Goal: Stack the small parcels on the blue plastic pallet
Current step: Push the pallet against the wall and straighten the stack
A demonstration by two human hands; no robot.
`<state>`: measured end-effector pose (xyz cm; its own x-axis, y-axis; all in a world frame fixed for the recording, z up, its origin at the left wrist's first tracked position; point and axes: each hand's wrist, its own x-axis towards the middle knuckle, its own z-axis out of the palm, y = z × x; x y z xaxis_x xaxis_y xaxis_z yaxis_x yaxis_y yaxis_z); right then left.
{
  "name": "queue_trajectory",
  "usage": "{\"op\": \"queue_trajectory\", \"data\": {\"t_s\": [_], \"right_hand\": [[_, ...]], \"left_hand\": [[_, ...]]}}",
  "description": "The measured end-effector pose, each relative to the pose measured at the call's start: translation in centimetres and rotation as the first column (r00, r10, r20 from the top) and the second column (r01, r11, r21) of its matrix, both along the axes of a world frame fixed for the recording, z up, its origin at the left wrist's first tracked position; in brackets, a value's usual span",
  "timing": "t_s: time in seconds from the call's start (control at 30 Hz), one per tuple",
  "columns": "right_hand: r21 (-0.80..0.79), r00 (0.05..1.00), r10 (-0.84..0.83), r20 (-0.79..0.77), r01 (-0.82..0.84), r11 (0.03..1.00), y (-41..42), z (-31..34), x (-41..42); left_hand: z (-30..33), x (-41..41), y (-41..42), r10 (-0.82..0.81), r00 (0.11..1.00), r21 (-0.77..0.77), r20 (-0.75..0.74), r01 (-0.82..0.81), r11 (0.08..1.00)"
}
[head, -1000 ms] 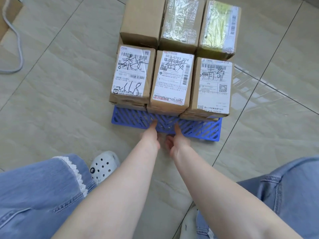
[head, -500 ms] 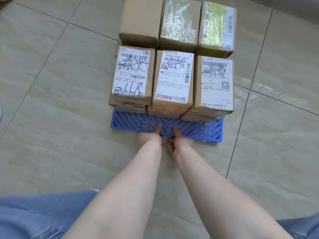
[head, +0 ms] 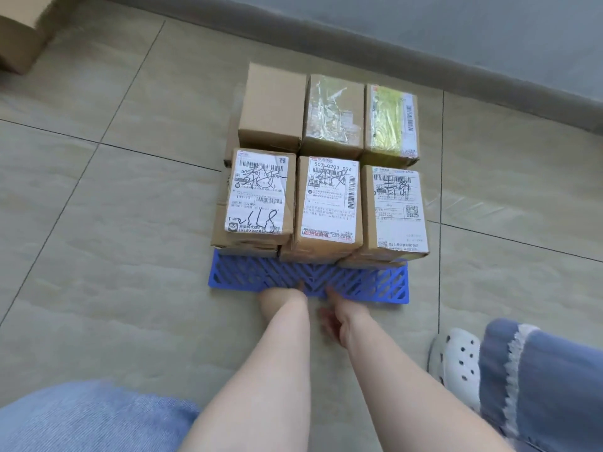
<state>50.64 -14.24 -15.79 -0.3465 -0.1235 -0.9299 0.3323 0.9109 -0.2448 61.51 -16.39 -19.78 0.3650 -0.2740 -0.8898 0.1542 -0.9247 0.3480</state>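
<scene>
The blue plastic pallet (head: 365,283) lies on the tiled floor with only its front strip bare. Several cardboard parcels stand on it in two rows of three: a labelled front row (head: 329,207) and a back row (head: 274,106), with more boxes beneath them. My left hand (head: 280,300) and my right hand (head: 341,313) sit side by side at the middle of the pallet's front edge. Each thumb lies on top of the grid, and the fingers curl down at the edge, mostly hidden.
A grey wall base (head: 391,47) runs behind the stack. Another cardboard box (head: 19,37) sits at the far left corner. My white clog (head: 456,357) and jeans leg (head: 538,386) are at the right, my other knee (head: 81,419) at the lower left.
Both hands stay at the pallet's front edge. My view has swung, so the wall now shows behind the stack and my clog appears on the right instead of the left.
</scene>
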Motion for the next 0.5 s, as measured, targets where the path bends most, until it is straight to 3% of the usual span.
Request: {"op": "queue_trajectory", "data": {"t_s": [0.13,0.2,0.37,0.5], "right_hand": [[-0.083,0.984,-0.142,0.110,0.152,0.985,-2.3,-0.8,0.4],[-0.150,0.974,-0.203,0.101,0.217,0.965,-3.6,-0.8,0.2],[-0.254,0.959,-0.254,0.128,0.279,0.926,-6.5,-1.1,-1.1],[-0.248,0.937,-0.314,0.154,0.344,0.906,-9.0,-1.0,-3.0]], "left_hand": [[-11.4,-0.5,-3.0,-0.008,0.999,-0.098,0.035,0.011,0.995],[-14.1,-0.8,-4.0,0.058,0.998,-0.165,0.025,-0.053,0.985],[-3.6,-2.6,-6.8,0.087,0.996,-0.243,-0.017,-0.088,0.966],[-3.3,-4.3,-9.1,0.153,0.988,-0.274,-0.025,-0.154,0.949]]}}
